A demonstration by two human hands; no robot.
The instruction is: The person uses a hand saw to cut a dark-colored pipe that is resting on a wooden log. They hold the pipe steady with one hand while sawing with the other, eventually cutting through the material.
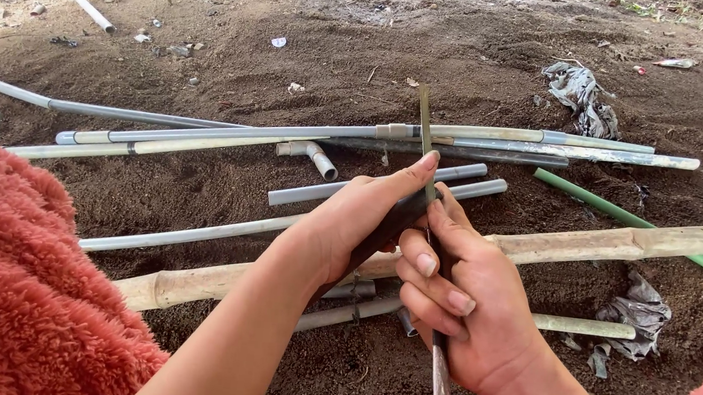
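2 hands are working 1 thin bamboo strip above the dark soil: the left hand is clenching a dark knife handle with its forefinger lying along the strip, while the right hand is curling its fingers around the strip's lower length. Beneath both, a thick bamboo pole is lying across grey PVC pipes. Slippage is looking possible, since the fingers are sitting just beside the blade.
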